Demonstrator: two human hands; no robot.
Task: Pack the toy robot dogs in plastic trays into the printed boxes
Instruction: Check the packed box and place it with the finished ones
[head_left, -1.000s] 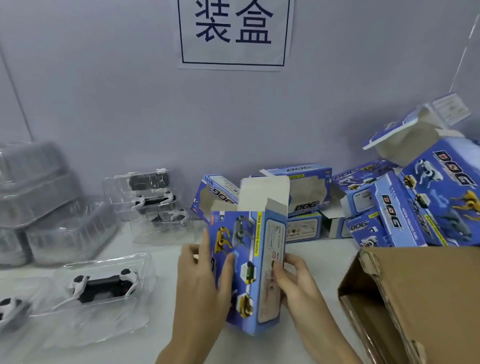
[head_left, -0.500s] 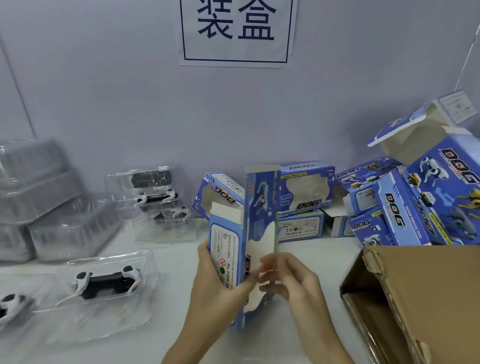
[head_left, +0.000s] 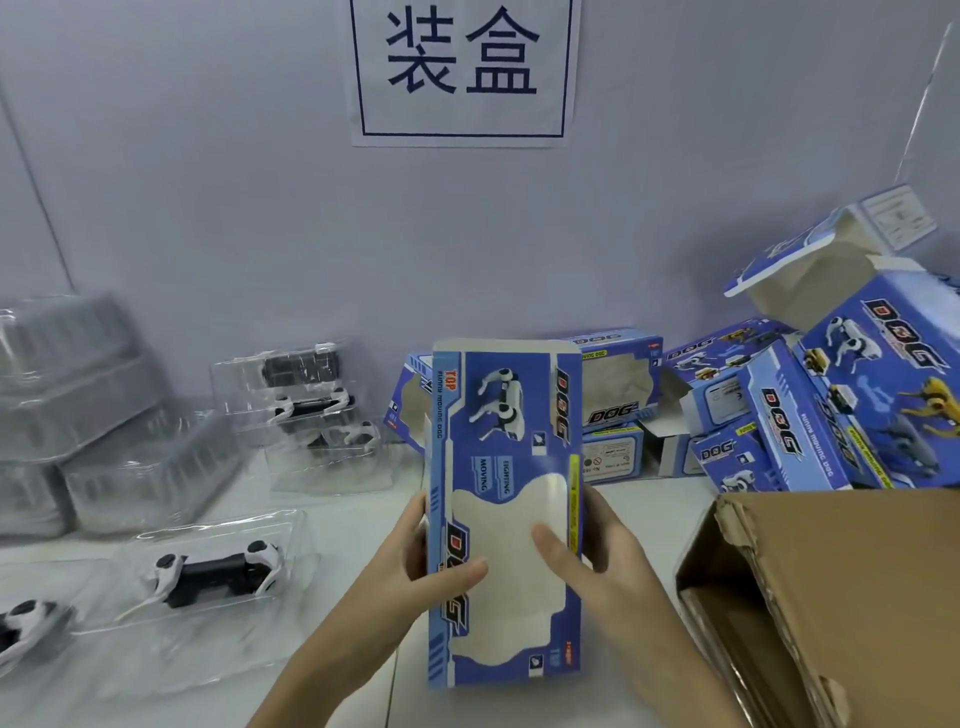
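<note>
White table (head_left: 649, 509) | printed box (head_left: 506, 519) upright, long axis vertical | both hands' fingers (head_left: 558, 545) holding it

Pale grey-lilac wall (head_left: 208, 182) behind, evenly lit, no hard shadows. White paper sign (head_left: 464, 73) fixed to wall, top centre, two dark blue characters inside a thin rectangular border. White tabletop (head_left: 353, 514) below, meeting wall at back. Thin dark vertical seam (head_left: 36, 182) at far left.

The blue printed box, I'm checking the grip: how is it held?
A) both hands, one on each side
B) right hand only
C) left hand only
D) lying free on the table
A: the left hand and right hand grip opposite edges of the blue printed box.
</note>
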